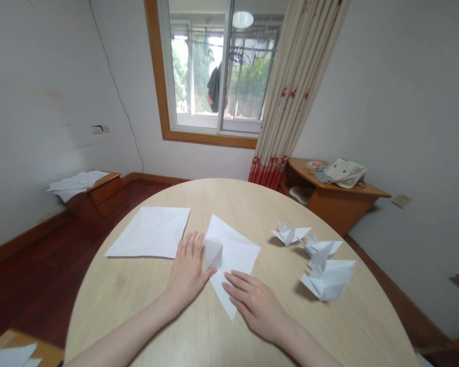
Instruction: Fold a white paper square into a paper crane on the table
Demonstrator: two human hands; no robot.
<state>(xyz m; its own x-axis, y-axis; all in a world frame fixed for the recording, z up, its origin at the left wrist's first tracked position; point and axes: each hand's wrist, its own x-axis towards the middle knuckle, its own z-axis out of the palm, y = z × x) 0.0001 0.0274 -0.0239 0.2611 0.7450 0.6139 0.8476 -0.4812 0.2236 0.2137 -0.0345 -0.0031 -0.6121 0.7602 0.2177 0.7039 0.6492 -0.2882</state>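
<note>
A partly folded sheet of white paper (235,246) lies on the round wooden table, one point toward me and a raised flap on its left side. My left hand (189,267) rests flat at its left edge, fingers stretched out and the thumb touching the paper near the flap. On the lower right part of the sheet lie the fingertips of my right hand (254,303), its fingers extended. Neither hand grips anything. Part of the paper's lower right edge is hidden under the right hand.
Left of my hands is a stack of white paper (149,232) on the table (137,311). Several folded paper birds (329,280) stand on the right side. Beyond the table are a window, a curtain (290,97), a corner desk (336,199) and a low cabinet (107,196).
</note>
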